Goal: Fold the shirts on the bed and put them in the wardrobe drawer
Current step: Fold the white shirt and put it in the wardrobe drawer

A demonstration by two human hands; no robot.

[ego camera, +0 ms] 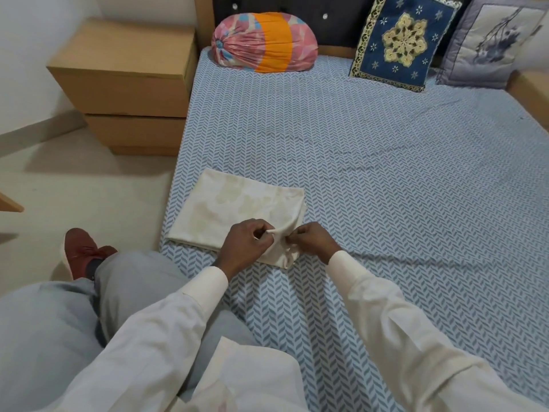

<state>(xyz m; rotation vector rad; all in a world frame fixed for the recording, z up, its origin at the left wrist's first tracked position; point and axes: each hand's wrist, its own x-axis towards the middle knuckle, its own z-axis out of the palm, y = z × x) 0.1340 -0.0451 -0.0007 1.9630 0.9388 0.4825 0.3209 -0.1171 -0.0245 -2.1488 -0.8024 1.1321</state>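
One cream shirt (237,209) (folded flat), corner pinched

A folded cream shirt (237,209) lies near the left edge of the bed (386,173), and the left hand (245,242) and right hand (312,240) both pinch a raised bit of its cloth at the near right corner. At the far end sit a pink-and-orange bolster (264,41), a navy embroidered cushion (405,43) and a grey floral cushion (493,43). A wooden bedside cabinet (127,84) stands left of the bed.
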